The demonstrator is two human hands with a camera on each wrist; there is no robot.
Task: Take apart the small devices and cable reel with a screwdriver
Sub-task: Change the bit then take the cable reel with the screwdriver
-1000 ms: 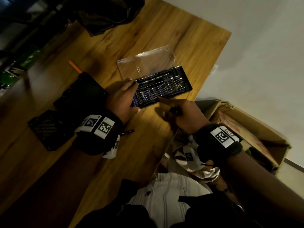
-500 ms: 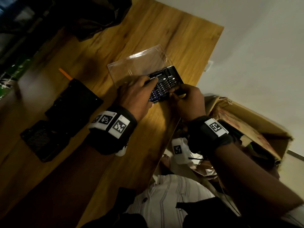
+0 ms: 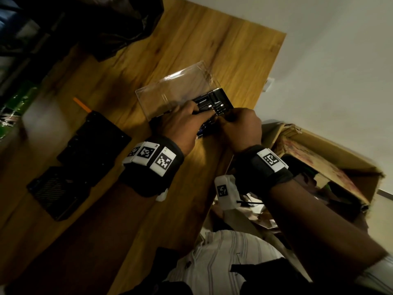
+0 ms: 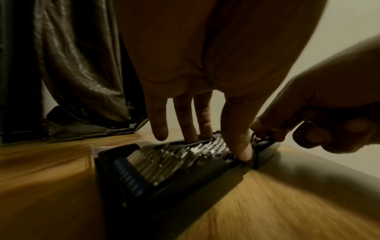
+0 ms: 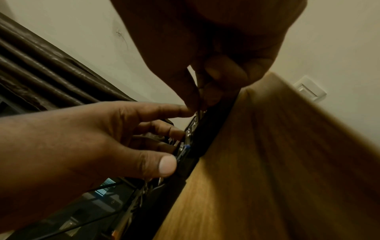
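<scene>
A black bit kit [image 3: 222, 102] with its clear lid [image 3: 176, 90] folded open lies near the table's right edge. My left hand [image 3: 202, 111] lies over the tray. In the left wrist view its fingers [image 4: 191, 129] are straight and press on the rows of bits [image 4: 164, 162], and its thumb [image 4: 240, 146] presses on the near rim. My right hand [image 3: 225, 118] is at the tray's right end. Its curled fingertips [image 5: 207, 95] pinch what looks like a thin metal bit [image 5: 198, 91]. Two black devices [image 3: 93, 143] [image 3: 55, 190] lie to the left.
An orange strip [image 3: 81, 104] sticks out beyond the upper black device. A dark bag [image 3: 95, 24] covers the table's far left corner. An open cardboard box [image 3: 319, 158] with clutter stands off the table's right edge [image 3: 244, 150]. A wall socket [image 3: 268, 85] is behind.
Both hands have moved onto the kit. The left slid from the tray's left end toward its right end. The right came up from the table and closed its fingertips at the tray's right end.
</scene>
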